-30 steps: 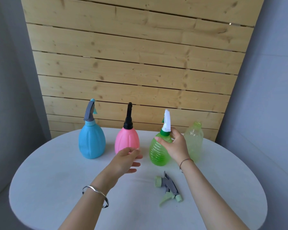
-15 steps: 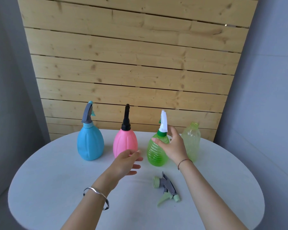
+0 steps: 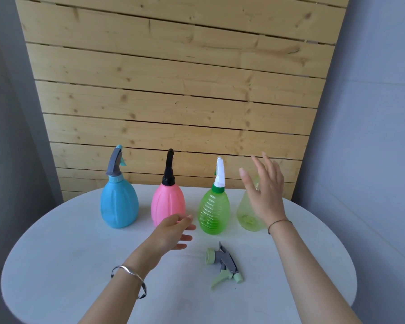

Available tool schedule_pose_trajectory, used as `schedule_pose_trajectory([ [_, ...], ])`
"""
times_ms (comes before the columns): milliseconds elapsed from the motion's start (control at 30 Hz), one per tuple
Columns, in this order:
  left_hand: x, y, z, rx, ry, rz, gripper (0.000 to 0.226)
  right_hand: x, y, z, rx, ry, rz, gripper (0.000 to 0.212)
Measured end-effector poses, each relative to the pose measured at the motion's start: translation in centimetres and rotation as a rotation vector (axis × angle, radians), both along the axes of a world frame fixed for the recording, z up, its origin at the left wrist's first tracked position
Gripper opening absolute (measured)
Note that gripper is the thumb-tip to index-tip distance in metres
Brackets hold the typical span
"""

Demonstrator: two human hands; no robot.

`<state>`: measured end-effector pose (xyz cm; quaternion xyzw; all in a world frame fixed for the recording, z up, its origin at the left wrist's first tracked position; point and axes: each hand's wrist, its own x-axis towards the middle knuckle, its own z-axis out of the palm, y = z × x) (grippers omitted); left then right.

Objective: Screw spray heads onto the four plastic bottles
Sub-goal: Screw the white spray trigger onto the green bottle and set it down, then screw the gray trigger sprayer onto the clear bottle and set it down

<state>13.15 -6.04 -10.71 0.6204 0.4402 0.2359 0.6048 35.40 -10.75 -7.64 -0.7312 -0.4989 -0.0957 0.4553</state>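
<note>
Hands: left [image 3: 173, 232], right [image 3: 264, 190], spread, empty.

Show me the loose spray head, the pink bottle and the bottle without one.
spray head [image 3: 227, 261]: head view, grey body.
pink bottle [image 3: 167, 204]: head view, belly.
headless bottle [image 3: 244, 213]: head view, lower wall.

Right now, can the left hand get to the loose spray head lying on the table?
Probably yes: the left hand hovers open just to the left of the loose spray head, and nothing stands between them.
</note>
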Motion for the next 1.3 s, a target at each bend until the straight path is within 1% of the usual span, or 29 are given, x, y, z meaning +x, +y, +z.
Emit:
schedule_pose_trajectory([
  [100, 0.1, 0.0, 0.0, -0.002, 0.0, 0.002, 0.028, 1.6, -0.2, -0.8, -0.155, 0.055, -0.053, 0.062],
  [167, 0.3, 0.0, 0.0, 0.0, 0.002, 0.0, 0.027, 2.0, -0.4, -1.2, -0.183, 0.027, -0.046, 0.056],
  [233, 0.3, 0.0, -0.1, 0.009, 0.01, -0.009, 0.027, 1.9, -0.7, -1.2, -0.141, -0.008, -0.037, 0.051],
  [333, 0.4, -0.2, -0.1, 0.021, 0.009, -0.018, 0.027, 1.7, -1.4, -0.8, -0.081, -0.003, -0.038, 0.039],
  [433, 0.5, -0.6, -0.1, 0.033, -0.006, -0.029, 0.026, 1.8, -2.4, -0.4, -0.068, -0.022, -0.091, 0.028],
  [500, 0.5, -1.0, 0.0, 0.042, -0.021, -0.035, 0.025, 1.7, -3.3, -0.1, -0.061, -0.068, -0.143, 0.024],
  [600, 0.4, -1.5, 0.1, 0.069, -0.046, -0.049, 0.024, 1.3, -4.5, 0.9, -0.026, -0.095, -0.166, 0.022],
  [667, 0.4, -2.0, 0.2, 0.124, -0.082, -0.05, 0.021, 0.9, -5.6, 2.2, 0.038, -0.094, -0.167, 0.02],
  [733, 0.4, -2.7, 0.5, 0.226, -0.119, -0.02, 0.022, 0.2, -6.8, 3.7, 0.11, -0.096, -0.171, 0.018],
  [800, 0.4, -3.5, 1.0, 0.35, -0.142, 0.012, 0.036, -0.9, -7.7, 5.1, 0.156, -0.091, -0.148, 0.017],
  [867, 0.4, -4.2, 1.5, 0.449, -0.167, 0.021, 0.058, -2.2, -8.4, 6.0, 0.187, -0.033, -0.078, 0.015],
  [933, 0.1, -4.8, 1.8, 0.531, -0.181, 0.001, 0.077, -3.7, -8.6, 6.5, 0.198, 0.076, 0.029, 0.015],
  [1000, -0.3, -5.2, 1.9, 0.628, -0.158, -0.043, 0.085, -5.1, -8.6, 6.2, 0.186, 0.195, 0.138, 0.015],
  [1100, -1.0, -5.4, 1.7, 0.725, -0.074, -0.088, 0.081, -7.2, -8.3, 5.1, 0.148, 0.364, 0.289, 0.016],
  [1200, -1.7, -5.0, 1.1, 0.718, -0.008, -0.101, 0.069, -8.3, -8.0, 3.7, 0.11, 0.443, 0.377, 0.014],
  [1300, -2.9, -4.3, 0.5, 0.707, 0.037, -0.087, 0.061, -8.0, -7.7, 2.3, 0.023, 0.535, 0.425, 0.012],
])
